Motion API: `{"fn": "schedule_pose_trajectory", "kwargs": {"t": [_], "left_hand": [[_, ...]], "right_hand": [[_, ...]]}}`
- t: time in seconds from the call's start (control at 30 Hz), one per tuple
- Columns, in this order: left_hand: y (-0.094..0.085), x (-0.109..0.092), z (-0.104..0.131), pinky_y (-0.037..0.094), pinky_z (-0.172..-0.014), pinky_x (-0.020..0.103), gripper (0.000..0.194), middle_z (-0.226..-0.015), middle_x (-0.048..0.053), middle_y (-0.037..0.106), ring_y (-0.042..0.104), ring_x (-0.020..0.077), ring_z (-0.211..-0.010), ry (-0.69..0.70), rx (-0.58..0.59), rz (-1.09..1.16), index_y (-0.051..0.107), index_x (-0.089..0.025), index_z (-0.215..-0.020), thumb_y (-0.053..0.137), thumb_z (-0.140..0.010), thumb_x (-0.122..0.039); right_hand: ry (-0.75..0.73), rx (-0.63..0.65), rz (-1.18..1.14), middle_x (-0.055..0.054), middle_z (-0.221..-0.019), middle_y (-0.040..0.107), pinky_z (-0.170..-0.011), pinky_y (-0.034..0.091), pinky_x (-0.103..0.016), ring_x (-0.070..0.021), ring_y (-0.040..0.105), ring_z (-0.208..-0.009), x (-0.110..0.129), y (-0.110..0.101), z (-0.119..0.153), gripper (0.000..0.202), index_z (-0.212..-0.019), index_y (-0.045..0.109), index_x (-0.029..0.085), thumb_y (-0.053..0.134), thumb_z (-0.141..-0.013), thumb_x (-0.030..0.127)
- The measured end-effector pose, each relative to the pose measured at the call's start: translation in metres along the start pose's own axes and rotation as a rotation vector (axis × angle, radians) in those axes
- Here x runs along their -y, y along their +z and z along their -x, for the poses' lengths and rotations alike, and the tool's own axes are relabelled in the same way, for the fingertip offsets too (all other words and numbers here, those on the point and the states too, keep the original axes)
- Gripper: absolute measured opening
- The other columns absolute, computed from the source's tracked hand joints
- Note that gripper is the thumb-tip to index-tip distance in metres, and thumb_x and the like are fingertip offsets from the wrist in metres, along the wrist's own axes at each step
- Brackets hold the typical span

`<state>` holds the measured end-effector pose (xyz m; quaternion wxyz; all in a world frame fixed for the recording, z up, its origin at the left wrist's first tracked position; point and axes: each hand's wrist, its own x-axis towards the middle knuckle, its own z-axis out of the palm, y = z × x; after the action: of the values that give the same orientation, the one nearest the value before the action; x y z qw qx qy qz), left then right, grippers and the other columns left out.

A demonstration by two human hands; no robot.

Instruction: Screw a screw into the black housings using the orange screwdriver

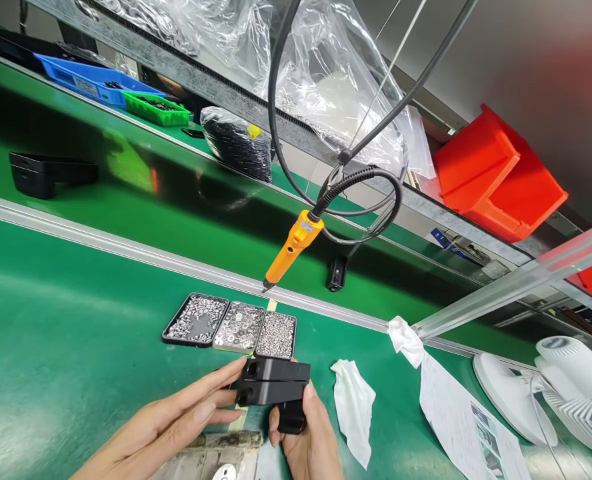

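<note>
My right hand [313, 433] grips a black housing part [276, 381], its thumb along the right end and fingers curled around the lower piece. Two dark bars lie one above the other on this part, each with a round hole at its left end. My left hand [181, 417] reaches in from the left with fingers stretched out, the tips at or just behind the part's left end; whether they touch is partly hidden. Beyond the part lie three small trays of metal hardware: a left tray [215, 298], a middle tray [217, 345] and a right tray [295, 333].
An orange electric screwdriver [293, 247] hangs from a coiled cable above the trays. White cloths [355, 407], a printed sheet [451, 417] and a white fan [516, 400] lie to the right. A worn block [201, 460] is below my hands. Another black part [33, 177] rests on the back ledge.
</note>
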<state>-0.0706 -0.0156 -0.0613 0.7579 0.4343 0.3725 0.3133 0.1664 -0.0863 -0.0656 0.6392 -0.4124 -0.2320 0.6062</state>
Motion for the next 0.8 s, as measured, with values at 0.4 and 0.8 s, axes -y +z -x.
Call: {"fn": "schedule_pose_trajectory", "kwargs": {"t": [0.4, 0.8], "left_hand": [[-0.004, -0.001, 0.002, 0.035, -0.130, 0.044, 0.072, -0.170, -0.007, 0.041, 0.054, 0.0301, -0.147, -0.013, 0.090, -0.233, 0.038, -0.046, -0.164, 0.057, -0.099, -0.069], [0.020, -0.015, 0.010, 0.050, -0.117, 0.051, 0.067, -0.164, 0.004, 0.051, 0.053, 0.0335, -0.148, 0.198, -0.069, -0.547, 0.040, -0.039, -0.164, 0.059, -0.102, -0.058]], "right_hand": [[-0.039, -0.111, 0.098, -0.003, -0.074, 0.070, -0.061, 0.048, -0.032, -0.0211, 0.062, -0.060, 0.003, 0.005, 0.009, 0.097, -0.166, 0.021, 0.018, 0.073, -0.098, 0.063], [0.075, -0.083, 0.192, -0.007, -0.090, 0.072, -0.035, 0.050, -0.023, -0.0181, 0.067, -0.051, 0.016, 0.020, 0.024, 0.097, -0.158, 0.028, 0.016, 0.080, -0.091, 0.064]]}}
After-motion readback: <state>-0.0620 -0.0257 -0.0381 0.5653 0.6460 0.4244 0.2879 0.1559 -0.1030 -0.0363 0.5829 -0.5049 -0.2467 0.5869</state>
